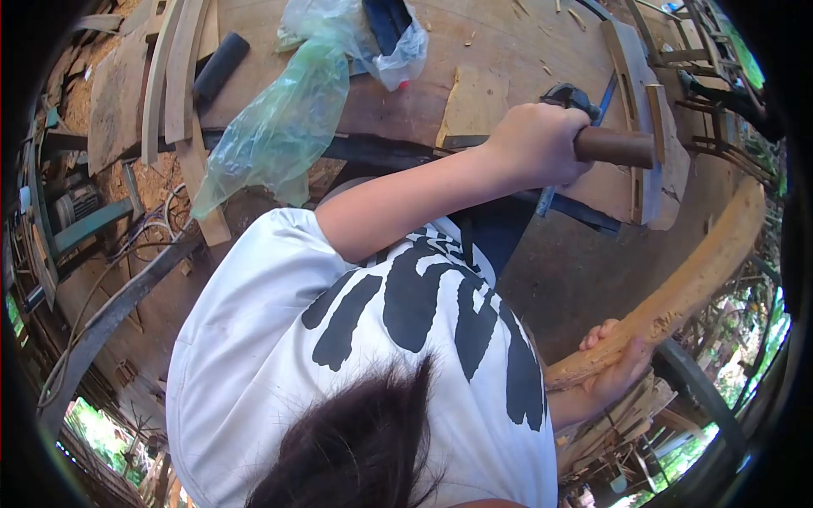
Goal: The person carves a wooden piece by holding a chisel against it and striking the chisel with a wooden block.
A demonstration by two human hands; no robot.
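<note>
My left hand (542,146) is closed in a fist around a thick brown cylindrical handle (616,148), whose blunt end sticks out to the right. A dark metal tool part (571,98) shows just beyond the knuckles; whether it joins the handle is hidden. A blue bar (606,95) runs past the fist. Lower right, my right hand (616,368) wraps around the near end of a long, curved, rough piece of wood (686,292). That piece slants up to the right, and its lower end is partly hidden by my shirt.
A wooden worktop (500,38) carries wood chips, a crumpled greenish plastic bag (284,118) and a dark cylinder (222,66). Long wooden strips (179,72) lie at the left. Near the fist stands a pale board (631,80). A motor (78,206) and loose cables are lower left.
</note>
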